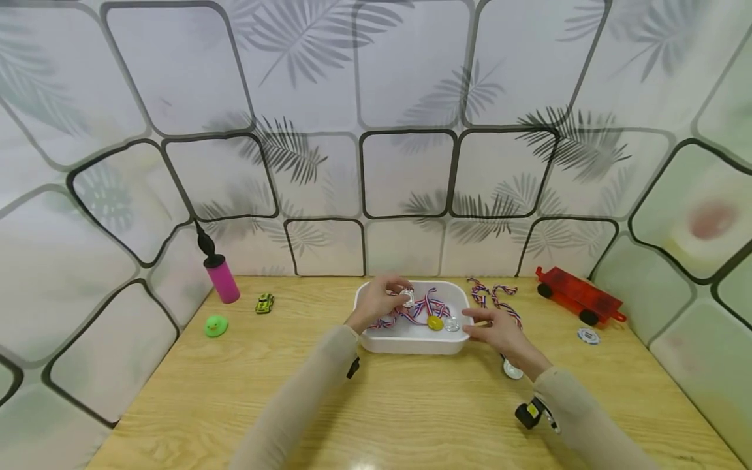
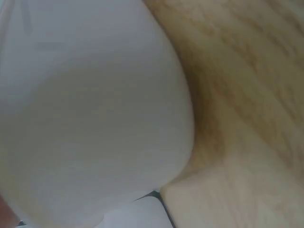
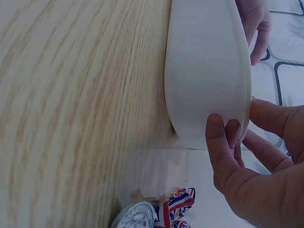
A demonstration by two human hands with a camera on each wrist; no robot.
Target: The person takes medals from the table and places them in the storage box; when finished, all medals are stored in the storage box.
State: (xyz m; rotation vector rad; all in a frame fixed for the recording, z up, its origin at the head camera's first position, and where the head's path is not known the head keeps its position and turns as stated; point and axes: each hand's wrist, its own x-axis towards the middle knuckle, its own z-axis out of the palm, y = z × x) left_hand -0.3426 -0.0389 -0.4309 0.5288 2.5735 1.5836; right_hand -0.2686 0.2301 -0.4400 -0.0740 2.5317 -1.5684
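A white plastic tub [image 1: 411, 346] stands on the wooden table. Over its left half, my left hand [image 1: 378, 303] pinches a silver medal [image 1: 407, 298] between thumb and fingers. Inside the tub lie a gold medal [image 1: 435, 322], another silver medal [image 1: 452, 324] and striped red, white and blue ribbons [image 1: 431, 305]. At the tub's right end, my right hand [image 1: 496, 333] grips the rim, thumb over the edge and fingers along the outer wall in the right wrist view. Only the tub's outer side [image 2: 104, 109] and table fill most of the left wrist view.
Right of the tub lie a silver medal [image 1: 512, 370] and striped ribbons [image 1: 496, 297]. Farther right are a red toy trailer [image 1: 578, 294] and a poker chip [image 1: 588, 336]. At left stand a pink pump [image 1: 223, 281], a green rubber duck [image 1: 215, 325] and a toy car [image 1: 265, 303].
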